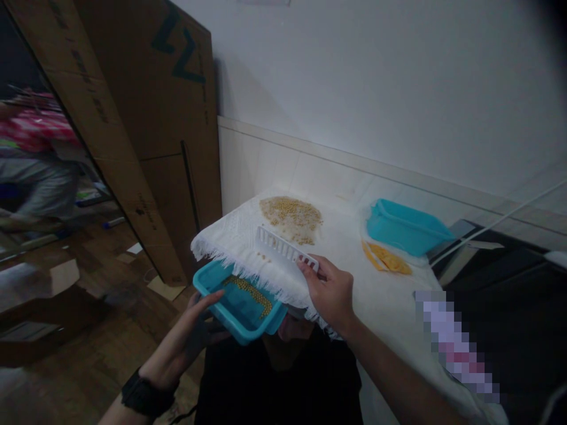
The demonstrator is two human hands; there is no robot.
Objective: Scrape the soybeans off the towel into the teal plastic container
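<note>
My left hand (188,336) grips a turquoise plastic tray (237,304) and holds it just below the table's near edge; a line of small yellow grains lies inside it. My right hand (330,292) is closed on one end of a white slotted plastic piece (283,248), which rests on the white fringed cloth (354,277). A pile of yellow grains (292,215) lies on the cloth beyond the white piece, and a few loose grains sit near the cloth's edge.
A second turquoise tray (405,227) stands at the back right of the cloth, with a yellow flat piece (387,258) beside it. Large cardboard panels (146,118) lean against the wall on the left. Wooden floor with scraps lies below.
</note>
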